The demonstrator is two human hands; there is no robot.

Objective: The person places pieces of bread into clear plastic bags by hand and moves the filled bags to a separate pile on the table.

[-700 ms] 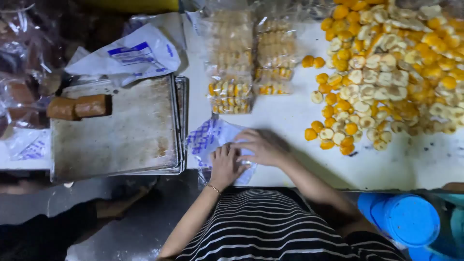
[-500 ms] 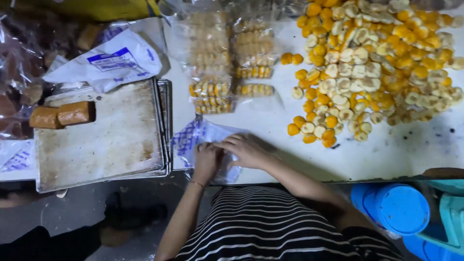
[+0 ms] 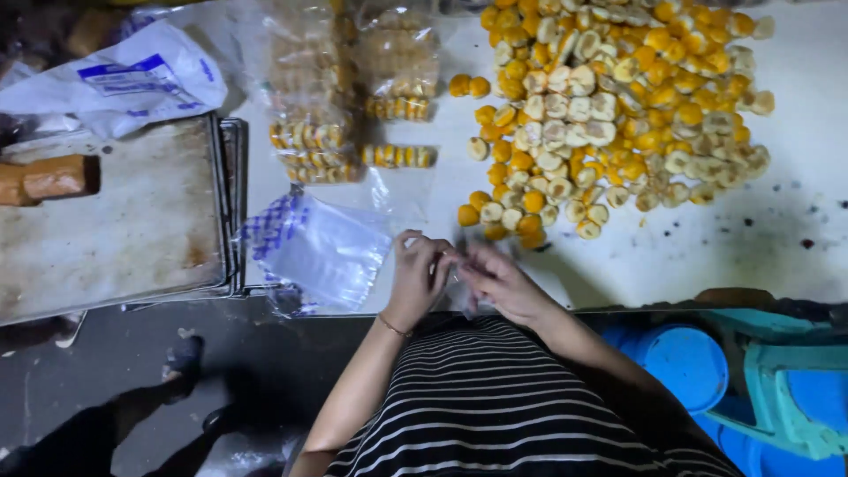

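Observation:
My left hand (image 3: pixel 417 276) and my right hand (image 3: pixel 500 281) meet at the near edge of the white table (image 3: pixel 760 247), fingertips together on a small clear plastic bag (image 3: pixel 459 284) that is mostly hidden by the fingers. A stack of clear bags with blue print (image 3: pixel 318 249) lies just left of my left hand. A big heap of small orange and pale round pastries (image 3: pixel 609 106) spreads over the table beyond my right hand.
Filled clear bags of pastries (image 3: pixel 344 97) lie at the table's middle back. A worn metal tray (image 3: pixel 115 230) with a wooden-handled tool (image 3: pixel 49 179) sits left. A white plastic bag (image 3: pixel 124 79) lies behind it. Blue plastic stools (image 3: pixel 707 371) stand at lower right.
Both hands have come off the printed bag stack and moved right, drawing together with a single clear bag between the fingertips. The view has shifted.

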